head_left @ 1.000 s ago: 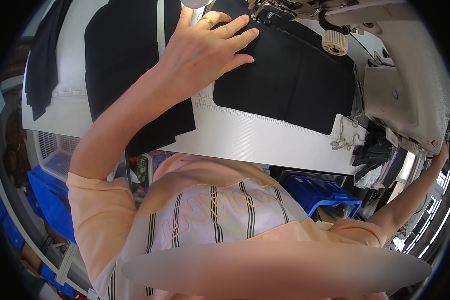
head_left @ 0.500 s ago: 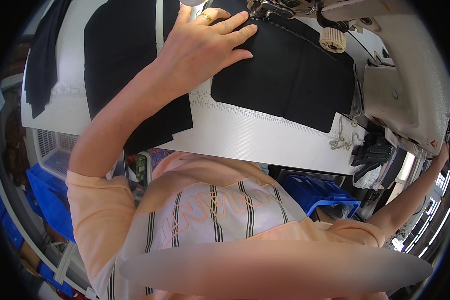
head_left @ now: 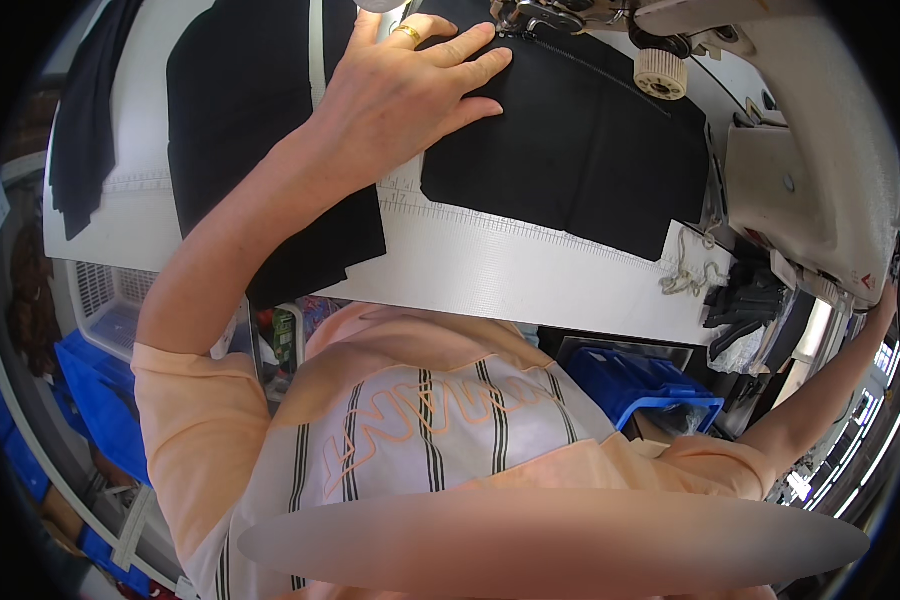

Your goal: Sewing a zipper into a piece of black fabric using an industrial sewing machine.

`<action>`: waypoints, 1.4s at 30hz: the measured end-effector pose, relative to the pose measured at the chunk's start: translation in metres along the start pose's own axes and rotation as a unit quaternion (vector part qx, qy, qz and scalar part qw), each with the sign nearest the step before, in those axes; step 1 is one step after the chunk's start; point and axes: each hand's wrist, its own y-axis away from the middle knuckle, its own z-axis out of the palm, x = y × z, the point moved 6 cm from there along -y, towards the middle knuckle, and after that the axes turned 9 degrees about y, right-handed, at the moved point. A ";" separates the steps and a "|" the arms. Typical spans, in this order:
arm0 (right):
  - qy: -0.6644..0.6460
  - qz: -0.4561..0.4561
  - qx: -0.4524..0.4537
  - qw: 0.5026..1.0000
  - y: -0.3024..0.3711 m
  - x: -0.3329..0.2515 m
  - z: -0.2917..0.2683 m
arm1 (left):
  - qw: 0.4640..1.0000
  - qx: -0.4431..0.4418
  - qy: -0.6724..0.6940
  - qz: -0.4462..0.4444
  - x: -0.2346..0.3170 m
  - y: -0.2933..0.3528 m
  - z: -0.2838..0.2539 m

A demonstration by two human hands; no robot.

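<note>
- Head view, left hand: your left hand [head_left: 400,85] lay palm down on the upper left part of the black cloth panel [head_left: 580,165]; fingers reached toward the machine, thumb set apart from them; grip spread, clamped on nothing; a gold-coloured ring [head_left: 408,36] sat on one finger
- Head view, right hand: your right hand [head_left: 887,297] was at the far right rim, by the end of the sewing machine [head_left: 810,180], mostly hidden; cannot tell whether it gripped anything; the bare forearm ran up to it from the lower right
- Head view, cloth: the black cloth panel lay flat on the white table [head_left: 530,285], its upper edge area at the presser foot [head_left: 515,18]; your fingertips were just beside that foot, on its left; a toothed line [head_left: 610,77] slanted down to the right across the panel
- Head view, left side: a second black piece [head_left: 240,120] lay under your left forearm, a bare strip of table showing beside it; a dark folded piece [head_left: 92,120] lay farther left
- Head view, around: ribbed white knob [head_left: 661,75] above the panel; tangled cord [head_left: 685,277] near the table's right end; blue bin [head_left: 630,385] below the table edge; white basket [head_left: 110,305] at lower left
</note>
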 end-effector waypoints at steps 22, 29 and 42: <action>0.113 -0.018 0.035 0.993 0.045 -0.048 -0.020 | 1.000 0.021 0.015 0.010 -0.004 0.004 0.003; -0.146 -0.164 0.094 0.971 0.175 0.002 0.066 | 0.995 -0.007 0.100 -0.005 0.002 -0.003 -0.009; -0.056 -0.179 0.196 0.962 0.219 -0.002 0.097 | 0.996 -0.001 0.092 -0.014 0.002 -0.003 -0.009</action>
